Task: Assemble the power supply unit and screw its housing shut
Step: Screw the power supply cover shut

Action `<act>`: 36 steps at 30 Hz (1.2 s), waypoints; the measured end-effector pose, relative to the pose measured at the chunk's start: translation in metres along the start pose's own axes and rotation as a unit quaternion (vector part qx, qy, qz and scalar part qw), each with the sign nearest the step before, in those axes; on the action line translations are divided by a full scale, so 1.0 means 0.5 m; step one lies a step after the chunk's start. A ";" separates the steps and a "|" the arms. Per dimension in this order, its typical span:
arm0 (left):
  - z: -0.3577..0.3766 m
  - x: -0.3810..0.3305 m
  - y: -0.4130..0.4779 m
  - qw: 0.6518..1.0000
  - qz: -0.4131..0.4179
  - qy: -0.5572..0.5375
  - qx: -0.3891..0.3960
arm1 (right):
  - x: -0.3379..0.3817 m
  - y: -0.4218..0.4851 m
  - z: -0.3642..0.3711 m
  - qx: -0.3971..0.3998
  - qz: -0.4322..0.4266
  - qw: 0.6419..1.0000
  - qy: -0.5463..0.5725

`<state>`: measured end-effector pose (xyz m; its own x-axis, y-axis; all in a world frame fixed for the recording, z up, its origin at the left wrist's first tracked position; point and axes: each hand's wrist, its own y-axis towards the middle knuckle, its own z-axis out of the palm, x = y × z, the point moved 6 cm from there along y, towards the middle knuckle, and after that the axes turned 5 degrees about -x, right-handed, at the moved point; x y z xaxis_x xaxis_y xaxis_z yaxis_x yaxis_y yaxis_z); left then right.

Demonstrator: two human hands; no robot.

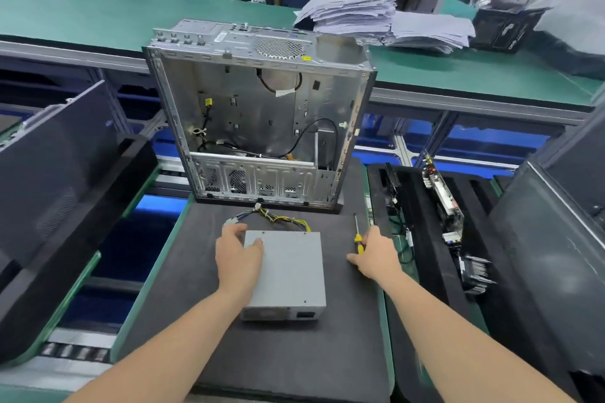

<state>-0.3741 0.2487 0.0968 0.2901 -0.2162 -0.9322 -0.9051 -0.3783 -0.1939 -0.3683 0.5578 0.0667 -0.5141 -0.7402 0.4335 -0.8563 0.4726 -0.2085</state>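
1. The power supply housing (pixel 288 268) is grey sheet metal with a dull, smooth finish.
2. The computer case (pixel 258 108) is bare sheet metal. It is brighter, faintly reflective and punched with perforated vents.
3. The screwdriver (pixel 358 240) has a glossy yellow plastic handle and a thin metal shaft.
4. The wires (pixel 281 219) have smooth coloured plastic insulation.
5. The pad (pixel 278 353) beneath looks like black foam — matt and finely grainy.
6. The bench top (pixel 98 16) is matt green; the stack of sheets (pixel 360 16) on it is crumpled paper.

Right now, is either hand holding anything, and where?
Left hand grips the power supply at its far left corner. Right hand lies on the screwdriver handle; grip unclear.
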 end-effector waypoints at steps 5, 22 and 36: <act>0.016 -0.081 -0.084 0.947 0.239 0.204 -0.067 | -0.035 0.018 -0.011 0.035 0.010 0.994 0.105; 0.475 -0.029 -0.320 0.945 0.051 0.023 0.322 | -0.284 -0.056 -0.162 0.095 -0.082 0.945 0.303; 0.422 0.050 -0.222 0.966 0.091 0.065 0.234 | -0.318 -0.029 0.033 0.229 -0.095 0.958 -0.146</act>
<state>-0.3321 0.4753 0.0303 0.1230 -0.3643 -0.9231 -0.9772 0.1177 -0.1766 -0.2748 0.6608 -0.0137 -0.2816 -0.9261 0.2511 -0.8338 0.1067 -0.5417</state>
